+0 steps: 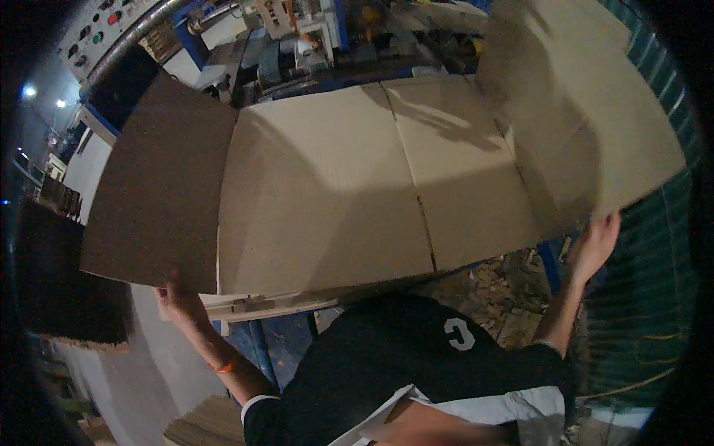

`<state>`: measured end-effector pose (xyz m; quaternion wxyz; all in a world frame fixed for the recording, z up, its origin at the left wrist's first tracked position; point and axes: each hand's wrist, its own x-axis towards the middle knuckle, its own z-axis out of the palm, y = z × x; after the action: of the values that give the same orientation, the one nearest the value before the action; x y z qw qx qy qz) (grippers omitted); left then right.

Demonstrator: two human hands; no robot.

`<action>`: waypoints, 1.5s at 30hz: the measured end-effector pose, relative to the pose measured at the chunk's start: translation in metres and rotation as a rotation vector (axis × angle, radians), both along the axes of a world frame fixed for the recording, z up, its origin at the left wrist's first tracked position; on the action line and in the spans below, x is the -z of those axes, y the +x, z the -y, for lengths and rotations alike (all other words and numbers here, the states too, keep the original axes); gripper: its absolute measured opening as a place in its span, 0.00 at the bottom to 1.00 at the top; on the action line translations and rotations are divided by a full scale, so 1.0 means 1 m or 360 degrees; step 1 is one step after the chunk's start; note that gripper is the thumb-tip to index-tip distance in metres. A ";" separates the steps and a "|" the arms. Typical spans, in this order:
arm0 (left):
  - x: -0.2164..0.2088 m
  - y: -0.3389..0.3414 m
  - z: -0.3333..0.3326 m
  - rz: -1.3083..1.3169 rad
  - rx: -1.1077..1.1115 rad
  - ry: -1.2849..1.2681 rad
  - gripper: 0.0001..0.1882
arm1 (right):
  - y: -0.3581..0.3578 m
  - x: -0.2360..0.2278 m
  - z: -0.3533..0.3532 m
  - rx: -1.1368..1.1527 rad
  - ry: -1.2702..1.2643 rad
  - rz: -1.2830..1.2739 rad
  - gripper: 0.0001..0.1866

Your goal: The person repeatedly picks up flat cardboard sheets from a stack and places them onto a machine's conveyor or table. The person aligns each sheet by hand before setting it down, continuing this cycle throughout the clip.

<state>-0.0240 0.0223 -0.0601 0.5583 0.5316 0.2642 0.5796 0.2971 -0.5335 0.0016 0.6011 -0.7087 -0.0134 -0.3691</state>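
Cardboard sheet: large flat corrugated blank (pixel 327 186), creased into panels, spread across a workbench edge (pixel 253 303) in front of the person.
Left flap: dark end panel (pixel 160 186), folded upward, directly above the left grip.
Right flap: pale end panel (pixel 580 111), raised and motion-blurred, above the right grip.
Left hand: left hand (pixel 180 303) under the dark panel's lower edge, fingers hidden behind it; closure cannot be told.
Right hand: right hand (pixel 595 245) with fingers spread against the pale panel's lower edge.
Handling note: judged best to lift both flaps evenly, bending along the creases, palms kept flat.
Beyond grip: machine with control panel (pixel 100 26); scrap pieces on floor (pixel 498 286).
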 end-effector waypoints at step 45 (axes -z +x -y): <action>0.002 0.290 -0.042 -0.1360 0.0135 0.1882 0.30 | 0.218 0.081 -0.257 -0.0324 -0.2410 0.0181 0.25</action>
<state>0.2661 0.0641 -0.0626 0.0480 0.9338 0.0809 0.3452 0.5155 -0.2767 -0.0793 -0.0190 -0.9024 -0.3589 -0.2379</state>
